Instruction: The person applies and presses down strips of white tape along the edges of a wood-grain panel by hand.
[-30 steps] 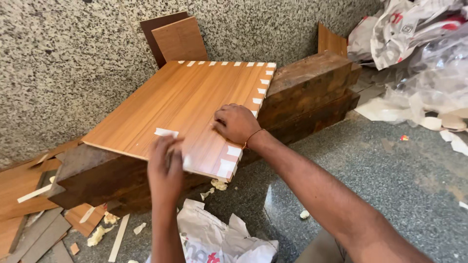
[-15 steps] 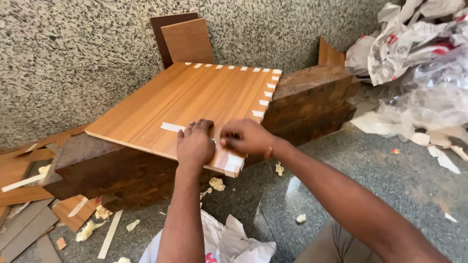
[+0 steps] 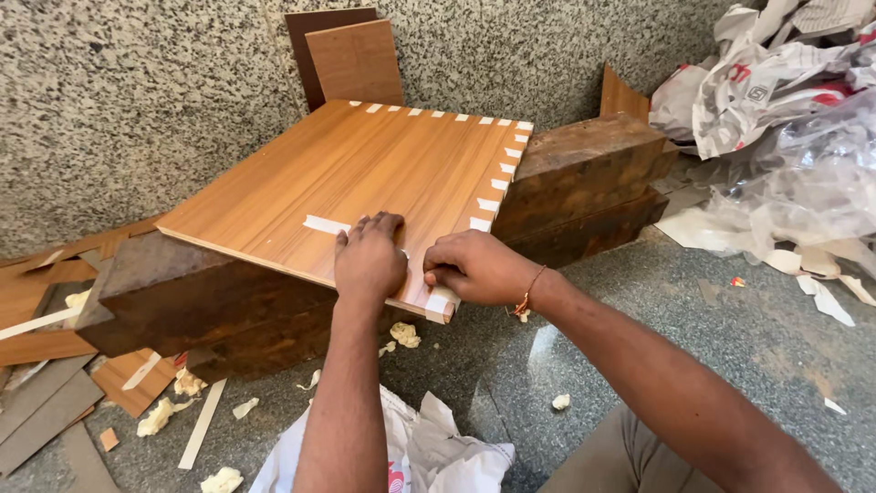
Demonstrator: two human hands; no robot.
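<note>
Now both hands meet at laminate board [image 3: 365, 173] near edge: left hand [image 3: 368, 260] moved in, pressing flat; right hand [image 3: 474, 267] pinching white tape strip [image 3: 326, 224], so taping continues.

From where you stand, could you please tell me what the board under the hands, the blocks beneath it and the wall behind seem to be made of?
The board: probably laminated or veneered wood, smooth orange-brown grain, pale tape tabs along its edges. The blocks: apparently solid dark timber, rough and worn. The wall: speckled grey, likely polished granite. Left hand and right hand press on the board's near edge.
</note>
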